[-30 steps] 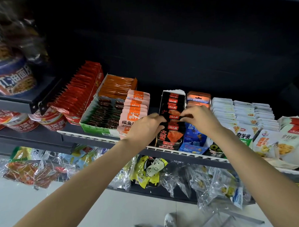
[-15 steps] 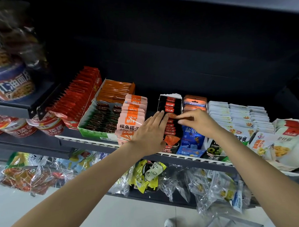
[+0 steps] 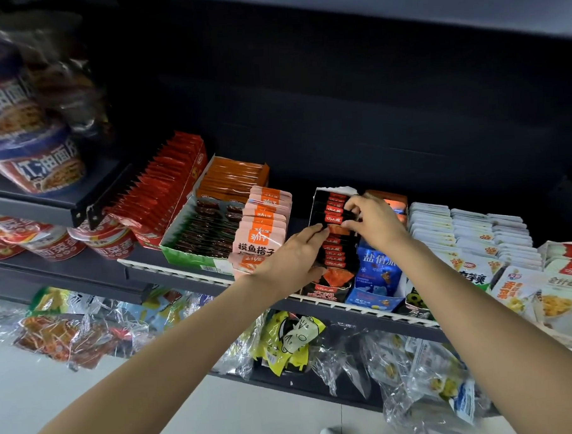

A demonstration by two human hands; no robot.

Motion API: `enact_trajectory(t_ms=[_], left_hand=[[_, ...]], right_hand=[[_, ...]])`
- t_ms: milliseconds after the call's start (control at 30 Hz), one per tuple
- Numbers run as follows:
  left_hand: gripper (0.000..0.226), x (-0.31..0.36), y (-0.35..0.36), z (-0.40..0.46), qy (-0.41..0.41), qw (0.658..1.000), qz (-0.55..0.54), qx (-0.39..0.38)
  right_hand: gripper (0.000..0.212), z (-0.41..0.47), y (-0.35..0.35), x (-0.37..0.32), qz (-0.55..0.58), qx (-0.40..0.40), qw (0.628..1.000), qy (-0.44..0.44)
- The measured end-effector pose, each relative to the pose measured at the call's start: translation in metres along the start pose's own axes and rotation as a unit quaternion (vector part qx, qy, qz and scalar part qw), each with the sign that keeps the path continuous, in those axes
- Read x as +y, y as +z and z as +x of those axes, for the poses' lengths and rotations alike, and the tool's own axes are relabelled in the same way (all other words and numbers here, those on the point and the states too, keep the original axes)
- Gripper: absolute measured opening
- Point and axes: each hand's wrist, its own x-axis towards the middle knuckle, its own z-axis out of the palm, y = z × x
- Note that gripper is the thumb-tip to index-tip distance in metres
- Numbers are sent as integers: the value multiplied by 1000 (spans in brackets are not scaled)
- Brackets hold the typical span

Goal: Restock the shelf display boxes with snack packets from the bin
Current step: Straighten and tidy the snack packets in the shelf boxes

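Observation:
A black display box [image 3: 327, 292] with red and orange print stands at the shelf front, filled with a row of black-and-red snack packets [image 3: 334, 252]. My left hand [image 3: 291, 259] lies against the box's left side, its straight fingers touching the packets about halfway back. My right hand [image 3: 373, 221] reaches over the rear of the row and pinches the top of a black-and-red packet [image 3: 338, 217] between thumb and fingers. The bin is out of view.
Pink packets [image 3: 262, 232] stand left of the box, a blue box [image 3: 377, 275] right of it, then rows of white packets [image 3: 469, 231]. A green box [image 3: 194, 253] and red packets [image 3: 160, 189] sit further left. Noodle cups [image 3: 43, 168] fill the left shelves. Clear bags [image 3: 412, 359] hang below.
My right hand moved back along the row and now pinches a packet near the rear. My left hand slid up the box's side, fingers straighter. The view shifted slightly.

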Motion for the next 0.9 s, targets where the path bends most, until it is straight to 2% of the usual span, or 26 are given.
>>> enact_trajectory(t_ms=[67, 167, 333, 433, 500, 567, 633, 733, 767, 833, 867, 900], left_hand=[[68, -2, 1, 0, 2, 1000, -18, 13], [65, -3, 4, -1, 9, 999, -27, 36], [57, -6, 4, -6, 18, 995, -38, 88], [65, -4, 1, -7, 1, 995, -53, 87], [78, 1, 0, -5, -33, 992, -88, 84], [93, 6, -2, -1, -74, 981, -171, 58], [100, 9, 1, 2, -97, 952, -289, 18], [89, 15, 6, 2, -118, 913, -390, -28], [88, 16, 7, 3, -124, 895, -427, -27], [83, 16, 6, 6, -124, 872, -473, 23], [78, 15, 4, 9, -112, 880, -457, 56], [72, 13, 3, 12, -101, 907, -404, 69]], right_hand=[[34, -1, 3, 0, -18, 4, 1000, 5], [21, -6, 2, -4, 25, 23, 999, 12], [19, -25, -22, 1, 29, 104, 993, -55], [25, -31, -15, 8, -4, 8, 999, -43], [27, -30, -5, 8, 12, -20, 999, -42], [28, -27, -2, 6, 28, -38, 998, -44], [30, -25, -3, 9, 39, -70, 996, -29], [33, -25, -4, 14, 77, -106, 991, -8], [35, -26, -6, 14, 92, -111, 990, -4], [35, -26, -9, 13, 117, -125, 985, 0], [35, -25, -11, 11, 136, -133, 982, 2], [34, -25, -12, 10, 149, -133, 980, 3]])
